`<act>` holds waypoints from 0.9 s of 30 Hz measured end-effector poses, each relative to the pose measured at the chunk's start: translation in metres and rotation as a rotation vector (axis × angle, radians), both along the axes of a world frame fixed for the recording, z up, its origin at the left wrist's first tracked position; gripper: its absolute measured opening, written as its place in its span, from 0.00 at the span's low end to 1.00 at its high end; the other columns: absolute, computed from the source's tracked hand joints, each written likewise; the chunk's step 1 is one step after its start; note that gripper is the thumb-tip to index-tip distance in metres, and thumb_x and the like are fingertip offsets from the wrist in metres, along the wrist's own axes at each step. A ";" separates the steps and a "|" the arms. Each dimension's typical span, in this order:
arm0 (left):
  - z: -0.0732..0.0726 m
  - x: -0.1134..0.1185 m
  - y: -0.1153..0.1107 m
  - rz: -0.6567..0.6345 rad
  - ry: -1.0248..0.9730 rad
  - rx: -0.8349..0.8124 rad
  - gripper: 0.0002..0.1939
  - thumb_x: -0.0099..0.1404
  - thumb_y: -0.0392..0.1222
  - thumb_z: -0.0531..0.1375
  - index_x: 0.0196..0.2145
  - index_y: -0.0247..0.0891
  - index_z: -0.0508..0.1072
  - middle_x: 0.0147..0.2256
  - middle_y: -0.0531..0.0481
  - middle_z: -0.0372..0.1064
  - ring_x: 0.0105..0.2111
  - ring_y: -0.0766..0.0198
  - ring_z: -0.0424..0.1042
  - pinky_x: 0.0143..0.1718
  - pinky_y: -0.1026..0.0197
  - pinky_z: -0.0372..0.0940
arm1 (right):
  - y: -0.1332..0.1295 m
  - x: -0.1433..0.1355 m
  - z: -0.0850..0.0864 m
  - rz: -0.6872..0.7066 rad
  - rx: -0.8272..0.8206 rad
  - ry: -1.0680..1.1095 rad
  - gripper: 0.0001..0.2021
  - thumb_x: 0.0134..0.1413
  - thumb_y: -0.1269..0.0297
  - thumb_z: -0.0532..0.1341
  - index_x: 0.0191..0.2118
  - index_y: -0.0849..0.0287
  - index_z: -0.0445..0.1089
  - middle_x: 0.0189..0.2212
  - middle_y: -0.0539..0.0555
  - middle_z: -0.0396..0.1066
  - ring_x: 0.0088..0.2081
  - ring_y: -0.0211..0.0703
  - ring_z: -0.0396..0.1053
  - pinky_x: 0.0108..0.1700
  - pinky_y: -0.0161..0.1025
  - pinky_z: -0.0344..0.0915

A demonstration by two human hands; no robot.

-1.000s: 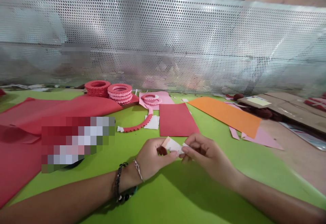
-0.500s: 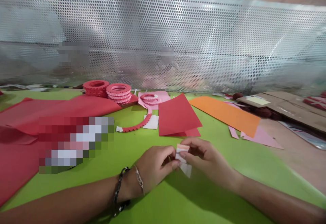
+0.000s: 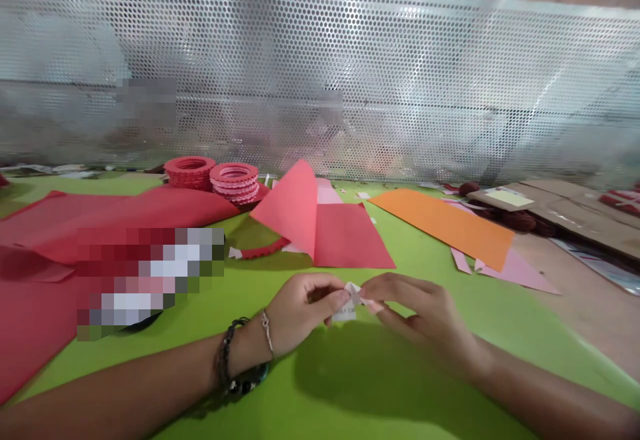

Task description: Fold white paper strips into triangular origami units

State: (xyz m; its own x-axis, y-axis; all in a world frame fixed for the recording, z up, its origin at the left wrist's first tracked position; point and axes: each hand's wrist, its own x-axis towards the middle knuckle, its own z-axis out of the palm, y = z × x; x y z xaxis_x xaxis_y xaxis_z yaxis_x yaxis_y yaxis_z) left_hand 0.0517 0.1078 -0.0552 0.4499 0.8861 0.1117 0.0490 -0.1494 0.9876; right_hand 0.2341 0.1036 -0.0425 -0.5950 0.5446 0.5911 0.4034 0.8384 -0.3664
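Above the green table surface (image 3: 240, 393), my left hand (image 3: 303, 310) pinches a small piece of white paper (image 3: 345, 313) between thumb and fingers. My right hand (image 3: 425, 310) closes its fingertips on the other end of the same piece, which looks bent, with a pale orange bit near the right fingers. Just beyond both hands lies a folded red sheet (image 3: 355, 237), its left leaf (image 3: 290, 207) standing up and curling leftward. That leaf partly covers a curved red strip with a zigzag edge (image 3: 260, 251) and a white end.
Two stacks of scalloped paper rings, red (image 3: 190, 173) and red-pink (image 3: 234, 183), stand at the back left near large red sheets (image 3: 125, 210). An orange sheet (image 3: 445, 223) overlaps pink paper (image 3: 525, 273) on the right. A perforated metal panel (image 3: 320, 60) runs behind.
The red sheet's upper leaf has swung up and left, covering part of the curved strip and the pink ring. The white paper has turned and bent between my fingers.
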 end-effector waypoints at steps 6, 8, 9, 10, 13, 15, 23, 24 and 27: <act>0.002 0.001 -0.001 0.038 -0.014 -0.018 0.10 0.52 0.43 0.57 0.23 0.32 0.70 0.19 0.55 0.61 0.18 0.74 0.57 0.18 0.71 0.55 | 0.001 0.006 0.005 0.091 0.413 -0.273 0.07 0.54 0.73 0.52 0.39 0.62 0.64 0.33 0.57 0.71 0.33 0.39 0.68 0.33 0.35 0.66; 0.002 0.001 -0.002 0.026 -0.030 -0.025 0.10 0.52 0.43 0.57 0.22 0.32 0.70 0.19 0.55 0.61 0.17 0.74 0.57 0.18 0.71 0.55 | 0.001 0.005 0.005 0.091 0.447 -0.278 0.06 0.54 0.73 0.53 0.38 0.63 0.64 0.33 0.57 0.71 0.32 0.39 0.68 0.33 0.35 0.66; 0.002 0.001 -0.001 0.023 -0.034 -0.030 0.10 0.52 0.43 0.58 0.23 0.32 0.70 0.19 0.55 0.61 0.17 0.74 0.57 0.18 0.71 0.55 | 0.000 0.004 0.005 0.092 0.452 -0.278 0.06 0.54 0.73 0.54 0.38 0.63 0.64 0.32 0.57 0.71 0.32 0.40 0.67 0.33 0.35 0.65; 0.002 0.001 -0.001 0.020 -0.036 -0.035 0.10 0.52 0.43 0.58 0.23 0.32 0.70 0.19 0.54 0.61 0.17 0.74 0.58 0.17 0.71 0.55 | 0.000 0.003 0.005 0.095 0.453 -0.277 0.06 0.54 0.73 0.54 0.38 0.63 0.65 0.32 0.57 0.71 0.32 0.40 0.67 0.32 0.35 0.65; -0.001 0.001 0.000 0.006 -0.040 -0.045 0.11 0.51 0.44 0.59 0.24 0.31 0.70 0.19 0.55 0.62 0.16 0.75 0.57 0.16 0.72 0.55 | -0.001 0.002 0.004 0.101 0.447 -0.286 0.06 0.54 0.73 0.53 0.38 0.63 0.65 0.31 0.57 0.71 0.32 0.40 0.67 0.32 0.36 0.65; -0.002 0.000 0.001 -0.008 -0.045 -0.049 0.11 0.52 0.44 0.59 0.24 0.31 0.70 0.19 0.55 0.61 0.16 0.75 0.57 0.16 0.72 0.55 | -0.001 0.002 0.004 0.100 0.434 -0.289 0.07 0.55 0.72 0.52 0.38 0.62 0.65 0.31 0.56 0.71 0.33 0.40 0.68 0.31 0.36 0.65; -0.004 0.000 -0.001 -0.043 -0.029 -0.036 0.11 0.54 0.44 0.57 0.23 0.32 0.68 0.19 0.56 0.60 0.14 0.76 0.57 0.15 0.73 0.54 | -0.001 0.000 0.006 0.131 0.375 -0.289 0.08 0.55 0.72 0.51 0.38 0.61 0.66 0.29 0.56 0.70 0.31 0.40 0.67 0.30 0.35 0.63; -0.004 -0.001 -0.001 -0.036 -0.023 -0.024 0.11 0.54 0.44 0.57 0.24 0.32 0.69 0.19 0.56 0.60 0.14 0.76 0.57 0.15 0.73 0.54 | -0.002 -0.001 0.005 0.146 0.341 -0.274 0.07 0.55 0.72 0.52 0.38 0.60 0.65 0.31 0.56 0.70 0.31 0.39 0.67 0.30 0.35 0.63; -0.002 -0.001 -0.003 -0.031 0.013 0.020 0.11 0.54 0.45 0.57 0.24 0.32 0.69 0.19 0.55 0.60 0.15 0.76 0.57 0.15 0.72 0.54 | -0.005 -0.003 0.005 0.182 0.031 -0.100 0.13 0.53 0.61 0.55 0.45 0.57 0.59 0.32 0.54 0.68 0.32 0.39 0.66 0.32 0.35 0.64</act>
